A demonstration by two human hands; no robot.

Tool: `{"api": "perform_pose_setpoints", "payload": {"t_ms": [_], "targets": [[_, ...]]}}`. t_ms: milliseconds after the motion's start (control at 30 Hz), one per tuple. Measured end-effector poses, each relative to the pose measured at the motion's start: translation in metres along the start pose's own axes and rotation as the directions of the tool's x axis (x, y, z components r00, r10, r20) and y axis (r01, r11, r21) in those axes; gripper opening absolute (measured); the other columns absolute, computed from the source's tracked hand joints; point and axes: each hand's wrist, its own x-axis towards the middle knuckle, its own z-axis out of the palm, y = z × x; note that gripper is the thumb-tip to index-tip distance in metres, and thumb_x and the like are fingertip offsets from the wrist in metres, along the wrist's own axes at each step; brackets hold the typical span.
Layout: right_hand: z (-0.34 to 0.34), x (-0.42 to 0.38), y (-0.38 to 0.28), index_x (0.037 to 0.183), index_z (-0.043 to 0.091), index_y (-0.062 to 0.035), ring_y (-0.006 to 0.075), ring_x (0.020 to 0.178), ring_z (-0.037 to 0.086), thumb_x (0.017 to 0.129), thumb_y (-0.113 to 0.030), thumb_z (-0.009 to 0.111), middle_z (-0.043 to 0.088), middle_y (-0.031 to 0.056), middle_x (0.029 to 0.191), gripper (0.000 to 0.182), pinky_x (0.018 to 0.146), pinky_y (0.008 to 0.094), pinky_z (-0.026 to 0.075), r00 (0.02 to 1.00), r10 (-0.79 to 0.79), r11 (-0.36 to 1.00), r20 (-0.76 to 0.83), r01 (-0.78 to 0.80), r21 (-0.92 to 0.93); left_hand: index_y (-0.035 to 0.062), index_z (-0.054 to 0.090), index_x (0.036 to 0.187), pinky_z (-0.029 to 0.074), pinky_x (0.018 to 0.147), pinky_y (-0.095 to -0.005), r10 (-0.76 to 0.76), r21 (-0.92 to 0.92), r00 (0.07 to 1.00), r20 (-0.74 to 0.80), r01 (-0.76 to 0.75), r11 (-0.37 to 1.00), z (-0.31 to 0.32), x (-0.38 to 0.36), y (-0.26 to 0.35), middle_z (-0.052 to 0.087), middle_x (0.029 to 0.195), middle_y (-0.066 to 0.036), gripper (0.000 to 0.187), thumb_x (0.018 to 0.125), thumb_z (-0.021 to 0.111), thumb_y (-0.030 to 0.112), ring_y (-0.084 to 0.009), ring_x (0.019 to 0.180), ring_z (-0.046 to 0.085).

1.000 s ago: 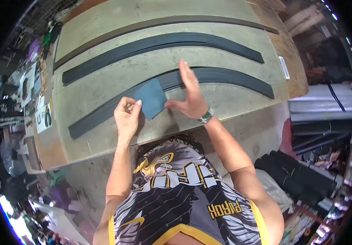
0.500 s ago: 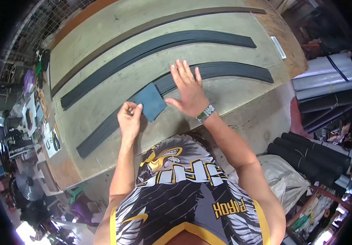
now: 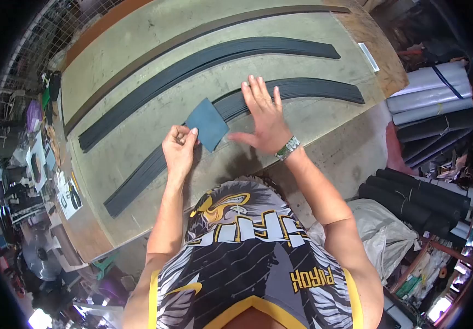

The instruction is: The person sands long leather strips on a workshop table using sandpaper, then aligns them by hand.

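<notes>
A: Left hand [image 3: 180, 149]?
B: Pinching blue square [image 3: 208, 125] by its near-left edge; square lies between both hands.
A: Right hand [image 3: 268, 125]?
B: Spread, fingers over dark strips [image 3: 316, 89]; contact unclear.

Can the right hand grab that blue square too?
Probably yes. The right hand looks open and empty, with its thumb close to the edge of the blue square, and I see nothing between them. The left hand holds the other side, which shouldn't block it.
</notes>
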Motion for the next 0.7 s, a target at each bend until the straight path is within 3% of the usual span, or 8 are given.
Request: {"api": "perform_pose_setpoints", "payload": {"t_ms": [200,300,467,500,567,700], "targets": [[0.006,0.005,0.011,0.166,0.028,-0.0016,0.0429,0.161,0.024,0.087,-0.069,0.072,0.028,0.0269,0.172,0.113,0.128,0.0622,0.016,0.998,-0.028,0.992,-0.061,0.035,0.12,0.0012,0.062,0.094,0.053,0.065,-0.0261,0.006,-0.056,1.0,-0.009,-0.006,0.998,0.01,0.001,0.016,0.066,0.081,-0.002,0.015,0.099,0.075,0.008,-0.0093,0.07,0.063],[-0.005,0.008,0.006,0.165,0.03,-0.0008,0.0421,0.161,0.024,0.088,-0.071,0.069,0.028,0.0258,0.172,0.112,0.128,0.0618,0.016,0.989,-0.145,0.989,-0.017,0.146,0.025,0.0015,0.062,0.095,0.055,0.066,-0.0257,0.03,-0.08,0.999,0.011,-0.029,0.996,0.022,0.005,0.027,0.067,0.082,-0.003,0.015,0.099,0.075,0.009,-0.0101,0.072,0.065],[-0.007,0.01,0.009,0.166,0.03,-0.0033,0.0388,0.161,0.025,0.082,-0.076,0.071,0.03,0.0218,0.172,0.118,0.129,0.0604,0.018,0.941,-0.312,0.947,0.129,0.298,0.119,0.0024,0.063,0.096,0.058,0.067,-0.0258,-0.012,-0.149,0.999,0.05,0.02,0.989,0.042,0.006,0.048,0.068,0.085,-0.004,0.016,0.099,0.075,0.011,-0.012,0.074,0.068],[-0.005,0.008,0.012,0.167,0.029,-0.0041,0.0377,0.162,0.024,0.082,-0.075,0.072,0.028,0.0211,0.173,0.118,0.129,0.0593,0.017,0.928,-0.339,0.938,0.152,0.322,0.126,0.0025,0.063,0.096,0.06,0.066,-0.0271,-0.05,-0.117,0.998,0.026,0.052,0.992,0.047,0.009,0.051,0.067,0.085,-0.005,0.016,0.098,0.076,0.012,-0.0132,0.073,0.069],[0.0,0.003,0.023,0.168,0.026,-0.0058,0.0356,0.163,0.022,0.082,-0.073,0.073,0.025,0.0196,0.175,0.119,0.131,0.0571,0.017,0.911,-0.364,0.931,0.197,0.345,0.123,0.0033,0.062,0.092,0.06,0.065,-0.0278,-0.131,-0.223,0.99,0.047,0.138,0.965,0.055,0.011,0.057,0.066,0.085,-0.006,0.016,0.096,0.075,0.011,-0.0143,0.071,0.068],[0.015,0.0,0.037,0.167,0.03,-0.0084,0.0337,0.161,0.026,0.092,-0.056,0.075,0.029,0.0186,0.173,0.1,0.13,0.0557,0.021,0.954,-0.28,0.953,0.108,0.262,0.154,0.007,0.056,0.085,0.06,0.064,-0.0282,-0.101,-0.276,0.987,0.124,0.133,0.952,0.077,0.016,0.052,0.063,0.082,-0.005,0.02,0.096,0.073,0.009,-0.0151,0.067,0.067]]}}
